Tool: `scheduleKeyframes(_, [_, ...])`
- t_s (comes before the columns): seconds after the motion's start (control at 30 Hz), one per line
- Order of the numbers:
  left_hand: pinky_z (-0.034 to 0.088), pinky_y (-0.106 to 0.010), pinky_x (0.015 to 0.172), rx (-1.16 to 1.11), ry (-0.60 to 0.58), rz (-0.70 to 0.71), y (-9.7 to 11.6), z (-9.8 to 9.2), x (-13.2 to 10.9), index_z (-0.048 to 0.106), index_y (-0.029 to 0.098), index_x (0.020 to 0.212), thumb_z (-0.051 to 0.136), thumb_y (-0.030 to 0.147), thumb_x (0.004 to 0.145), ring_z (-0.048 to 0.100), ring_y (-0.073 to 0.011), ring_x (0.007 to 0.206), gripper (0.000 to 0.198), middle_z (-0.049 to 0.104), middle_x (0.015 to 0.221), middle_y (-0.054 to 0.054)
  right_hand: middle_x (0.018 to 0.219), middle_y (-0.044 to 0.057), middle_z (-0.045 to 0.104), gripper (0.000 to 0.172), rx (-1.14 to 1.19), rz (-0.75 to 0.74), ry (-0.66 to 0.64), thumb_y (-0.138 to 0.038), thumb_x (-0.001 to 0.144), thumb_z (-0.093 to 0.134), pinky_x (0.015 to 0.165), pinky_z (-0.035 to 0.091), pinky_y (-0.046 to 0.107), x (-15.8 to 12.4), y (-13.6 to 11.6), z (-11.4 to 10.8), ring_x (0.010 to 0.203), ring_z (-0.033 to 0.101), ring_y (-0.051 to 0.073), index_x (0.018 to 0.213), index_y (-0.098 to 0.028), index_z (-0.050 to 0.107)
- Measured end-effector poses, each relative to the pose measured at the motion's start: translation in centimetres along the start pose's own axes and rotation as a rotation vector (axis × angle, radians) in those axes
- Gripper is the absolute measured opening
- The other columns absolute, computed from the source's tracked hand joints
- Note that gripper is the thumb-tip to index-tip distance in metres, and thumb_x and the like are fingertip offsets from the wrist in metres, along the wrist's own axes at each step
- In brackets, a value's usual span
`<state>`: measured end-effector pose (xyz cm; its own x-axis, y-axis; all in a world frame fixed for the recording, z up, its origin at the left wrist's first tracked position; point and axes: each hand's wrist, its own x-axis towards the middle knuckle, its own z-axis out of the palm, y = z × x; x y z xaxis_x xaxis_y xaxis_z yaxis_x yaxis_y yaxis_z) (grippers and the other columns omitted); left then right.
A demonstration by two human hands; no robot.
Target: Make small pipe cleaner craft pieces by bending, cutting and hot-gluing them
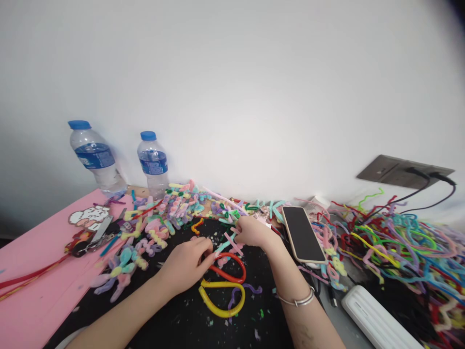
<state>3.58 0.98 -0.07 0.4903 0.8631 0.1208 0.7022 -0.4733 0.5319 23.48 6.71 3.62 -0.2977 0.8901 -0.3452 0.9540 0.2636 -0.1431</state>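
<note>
My right hand [253, 231] is closed, its fingertips pinching short fuzzy pipe cleaners in pale blue and pink. One pink pipe cleaner [233, 244] sticks out crosswise below the fingers. From there a pale blue and pink strip runs down to my left hand [189, 264], whose curled fingers close at its lower end; the exact grip is partly hidden. Scissors with one red handle loop [244, 271] and one yellow handle loop [222, 312] lie just below, their blades mostly covered by my left hand. A purple pipe cleaner [256, 290] curls by the handles on the black mat [271, 320].
Piles of pastel pipe-cleaner pieces [181, 206] line the wall. Two water bottles [153, 162] stand back left by a pink board [32, 266] holding other scissors [100, 232]. Right are a phone [304, 235], a white device [378, 317], tangled pipe cleaners [403, 247] and a socket [390, 170].
</note>
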Motion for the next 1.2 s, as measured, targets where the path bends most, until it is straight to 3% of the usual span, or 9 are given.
scheduleKeyframes(0.37, [0.034,-0.028,0.062,0.061,-0.028,0.009,0.5,0.3,-0.3,0.050,0.022,0.084,0.056,0.043,0.078,0.055,-0.0208,0.073,0.022,0.058,0.081,0.000,0.066,-0.002,0.059,0.018,0.158,-0.251,-0.138,-0.017,0.067,0.055,0.044,0.029,0.020,-1.3,-0.1,-1.7,0.056,0.048,0.010,0.084,-0.017,0.062])
scheduleKeyframes(0.57, [0.037,-0.030,0.068,0.007,-0.061,-0.008,0.3,0.6,-0.3,0.051,0.023,0.091,0.058,0.043,0.077,0.057,-0.0227,0.079,0.026,0.061,0.083,-0.001,0.067,0.000,0.063,0.019,0.172,-0.243,-0.169,-0.016,0.065,0.057,0.044,0.030,0.019,-0.9,0.1,-1.1,0.056,0.051,0.010,0.082,-0.016,0.063])
scheduleKeyframes(0.77, [0.038,-0.036,0.083,0.030,-0.055,0.080,0.3,0.8,-0.2,0.052,0.022,0.093,0.066,0.048,0.069,0.055,-0.0246,0.085,0.038,0.060,0.090,-0.003,0.061,0.000,0.061,0.012,0.147,-0.227,-0.195,-0.014,0.066,0.056,0.044,0.029,0.019,-0.8,0.2,-1.1,0.054,0.050,0.010,0.076,-0.015,0.064])
scheduleKeyframes(0.93, [0.036,-0.040,0.090,0.035,-0.034,0.108,0.3,1.1,-0.2,0.052,0.021,0.094,0.064,0.045,0.073,0.054,-0.0249,0.089,0.034,0.060,0.093,-0.004,0.061,-0.001,0.059,0.015,0.118,-0.217,-0.171,-0.014,0.065,0.057,0.044,0.028,0.020,-0.5,0.3,-0.8,0.054,0.047,0.011,0.079,-0.015,0.064])
scheduleKeyframes(1.2, [0.042,-0.037,0.082,-0.020,-0.051,0.075,0.1,1.6,-0.5,0.051,0.023,0.103,0.066,0.035,0.074,0.054,-0.0255,0.094,0.035,0.059,0.100,-0.005,0.066,0.001,0.062,0.018,0.103,-0.212,-0.150,-0.015,0.066,0.057,0.045,0.029,0.021,-0.5,0.5,-0.7,0.057,0.051,0.012,0.083,-0.016,0.065])
